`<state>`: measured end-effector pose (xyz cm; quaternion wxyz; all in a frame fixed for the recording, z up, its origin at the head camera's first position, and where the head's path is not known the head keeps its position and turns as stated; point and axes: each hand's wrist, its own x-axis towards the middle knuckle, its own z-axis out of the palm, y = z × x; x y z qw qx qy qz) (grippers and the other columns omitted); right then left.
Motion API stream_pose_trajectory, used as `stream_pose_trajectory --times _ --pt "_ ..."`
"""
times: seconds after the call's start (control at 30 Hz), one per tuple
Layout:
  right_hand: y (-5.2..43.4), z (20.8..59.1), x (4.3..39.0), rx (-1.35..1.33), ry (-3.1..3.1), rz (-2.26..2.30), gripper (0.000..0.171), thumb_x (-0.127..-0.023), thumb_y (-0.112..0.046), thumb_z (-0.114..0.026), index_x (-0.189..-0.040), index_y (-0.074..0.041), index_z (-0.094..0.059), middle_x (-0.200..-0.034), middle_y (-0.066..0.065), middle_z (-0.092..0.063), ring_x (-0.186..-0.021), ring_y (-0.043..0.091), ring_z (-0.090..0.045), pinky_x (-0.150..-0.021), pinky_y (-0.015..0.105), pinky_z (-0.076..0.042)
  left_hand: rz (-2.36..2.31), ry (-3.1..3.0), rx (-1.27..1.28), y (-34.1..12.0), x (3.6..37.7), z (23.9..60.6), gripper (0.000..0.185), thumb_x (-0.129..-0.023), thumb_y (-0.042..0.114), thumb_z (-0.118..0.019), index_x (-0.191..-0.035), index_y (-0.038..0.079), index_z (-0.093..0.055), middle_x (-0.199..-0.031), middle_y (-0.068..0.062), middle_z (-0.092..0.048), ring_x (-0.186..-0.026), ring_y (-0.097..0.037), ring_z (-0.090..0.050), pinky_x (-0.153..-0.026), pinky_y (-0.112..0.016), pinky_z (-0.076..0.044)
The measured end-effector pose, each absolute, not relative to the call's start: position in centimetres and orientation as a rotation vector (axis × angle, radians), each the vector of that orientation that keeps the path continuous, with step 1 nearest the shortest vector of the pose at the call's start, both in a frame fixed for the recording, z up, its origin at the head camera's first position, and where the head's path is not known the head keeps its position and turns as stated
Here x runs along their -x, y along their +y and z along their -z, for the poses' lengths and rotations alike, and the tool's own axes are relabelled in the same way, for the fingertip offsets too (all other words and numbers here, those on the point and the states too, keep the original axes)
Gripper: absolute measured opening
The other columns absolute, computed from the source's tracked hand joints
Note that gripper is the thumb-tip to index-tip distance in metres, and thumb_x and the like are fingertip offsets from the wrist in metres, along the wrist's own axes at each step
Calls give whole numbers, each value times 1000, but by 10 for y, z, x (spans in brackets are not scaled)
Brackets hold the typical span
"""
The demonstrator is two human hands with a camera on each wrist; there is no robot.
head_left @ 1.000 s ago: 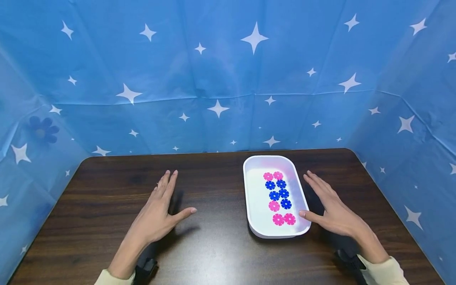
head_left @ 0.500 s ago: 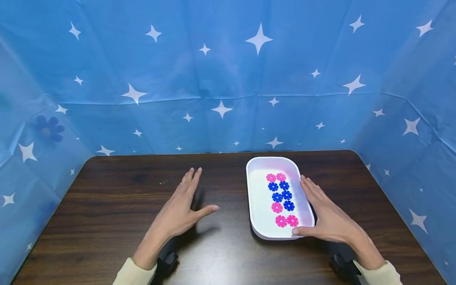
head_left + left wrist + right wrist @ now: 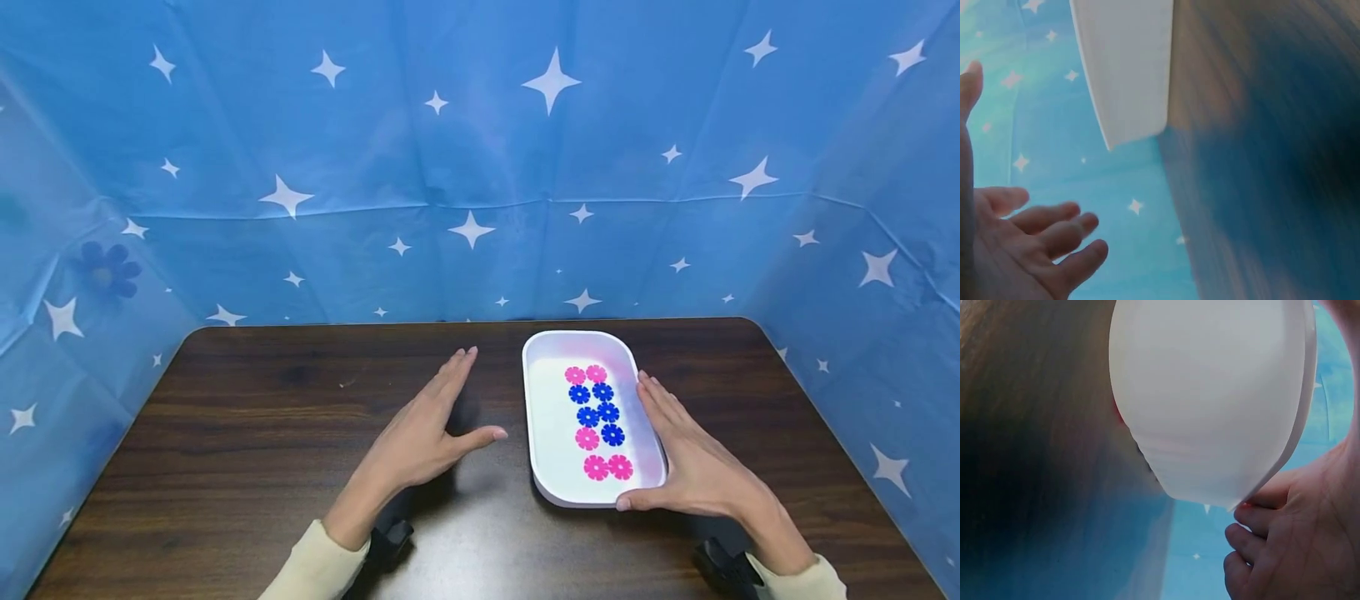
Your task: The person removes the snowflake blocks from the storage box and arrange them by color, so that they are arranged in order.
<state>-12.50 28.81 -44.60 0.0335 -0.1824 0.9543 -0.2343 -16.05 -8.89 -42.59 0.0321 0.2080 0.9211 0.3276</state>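
Note:
A white tray [image 3: 547, 417] lies on the dark wooden table [image 3: 262, 433], right of the middle. In it lie several pink flower-shaped pieces [image 3: 607, 467] and several blue ones [image 3: 596, 404] in two columns. My right hand [image 3: 675, 450] rests against the tray's right side with straight fingers, its thumb at the near right corner. My left hand [image 3: 442, 421] hovers open a little left of the tray, thumb spread, not touching it. The left wrist view shows the tray's wall [image 3: 1129, 62] beyond my left hand [image 3: 1035, 244]. The right wrist view shows the tray's underside [image 3: 1210, 394] close above my right hand [image 3: 1291, 544].
Blue cloth with white stars [image 3: 480, 167] walls the table at the back and both sides. Bare wood stretches left of my left hand. Black wrist mounts [image 3: 386, 537] [image 3: 723, 567] sit under both forearms.
My left hand has moved right, toward the tray's left side. My right hand has closed in from beside the tray and now lies against its right rim.

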Motion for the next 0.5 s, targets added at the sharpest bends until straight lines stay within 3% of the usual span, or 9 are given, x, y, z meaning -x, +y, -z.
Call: stream_pose_trajectory --times 0.13,0.27,0.5 --pt "288 446 124 562 2937 730 142 -61 -70 -85 -166 -13 -8 -175 8 -4 -159 40 -11 -116 73 -26 -1038 2841 -679 -71 161 422 99 -84 82 -57 -161 47 -6 -166 4 -35 -151 -26 -40 -117 -57 -39" --pt "287 447 124 561 2939 734 143 -61 -69 -86 -166 -14 -7 -174 10 -5 -158 42 -13 -114 74 -28 -1122 2815 -767 -55 162 422 95 -88 75 -61 -163 39 -17 -150 0 -58 -140 -24 -55 -112 -53 -46" --pt "286 448 123 560 2929 751 141 -63 -68 -86 -166 -16 -5 -174 11 -5 -156 46 -15 -111 75 -31 -1190 2779 -930 -31 167 423 83 -91 60 -69 -159 24 -38 -130 -3 -72 -125 -16 -67 -107 -44 -52"
